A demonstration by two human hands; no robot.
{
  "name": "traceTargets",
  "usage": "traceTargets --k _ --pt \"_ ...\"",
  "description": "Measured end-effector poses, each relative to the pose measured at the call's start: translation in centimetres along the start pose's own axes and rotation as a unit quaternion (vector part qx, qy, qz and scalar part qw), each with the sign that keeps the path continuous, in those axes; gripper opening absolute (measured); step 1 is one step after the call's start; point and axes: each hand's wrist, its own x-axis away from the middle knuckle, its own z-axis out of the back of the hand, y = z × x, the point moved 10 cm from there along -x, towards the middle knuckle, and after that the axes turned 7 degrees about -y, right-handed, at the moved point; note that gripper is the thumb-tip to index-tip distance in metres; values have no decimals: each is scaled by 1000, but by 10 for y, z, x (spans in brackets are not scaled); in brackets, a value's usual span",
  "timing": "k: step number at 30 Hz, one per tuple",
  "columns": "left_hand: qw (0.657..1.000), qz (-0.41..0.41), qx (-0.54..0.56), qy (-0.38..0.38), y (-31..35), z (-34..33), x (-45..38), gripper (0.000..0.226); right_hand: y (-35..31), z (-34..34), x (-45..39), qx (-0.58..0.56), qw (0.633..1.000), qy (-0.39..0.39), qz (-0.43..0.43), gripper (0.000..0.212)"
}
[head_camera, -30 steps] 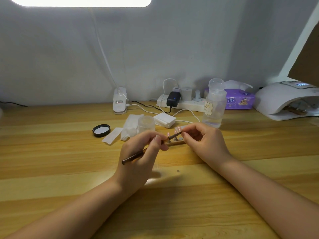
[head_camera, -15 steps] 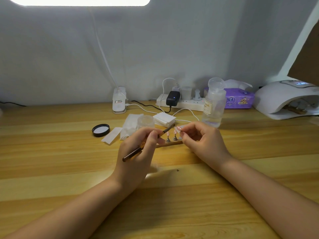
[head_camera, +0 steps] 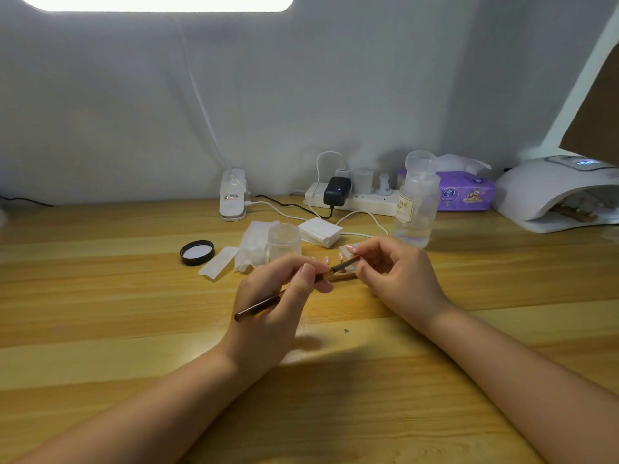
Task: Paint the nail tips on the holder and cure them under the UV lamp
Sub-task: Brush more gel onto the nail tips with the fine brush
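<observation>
My left hand (head_camera: 278, 303) grips a thin brown brush (head_camera: 258, 308), its tip pointing up and right over the holder. The wooden nail-tip holder (head_camera: 341, 277) lies on the desk between my hands, with small pink nail tips (head_camera: 326, 260) standing on it. My right hand (head_camera: 398, 276) curls beside the holder's right end, and its fingertips pinch something at the brush tip; what it pinches is too small to tell. The white UV lamp (head_camera: 549, 192) stands at the far right, with another holder inside its opening.
A clear jar (head_camera: 284, 241), its black lid (head_camera: 197, 252), white wipes (head_camera: 249, 246) and a pad stack (head_camera: 320, 232) lie behind the hands. A clear liquid bottle (head_camera: 415, 205), power strip (head_camera: 351, 197) with cables, and purple tissue pack (head_camera: 465, 192) line the wall.
The brush tip dipped back toward my right fingertips after lifting away half a second ago. The holder and my right hand stayed nearly in place.
</observation>
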Motion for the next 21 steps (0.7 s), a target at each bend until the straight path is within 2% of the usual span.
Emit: traceTargets --k 8,15,21 --pt "999 3 -18 27 -2 5 -3 20 1 -2 0 -26 1000 -6 2 8" --pt "1000 -11 -18 19 2 2 -2 20 -4 -2 0 -13 1000 -5 19 24" --pt "1000 2 -22 -13 0 -3 -1 26 -1 -2 -1 -7 1000 -2 18 14"
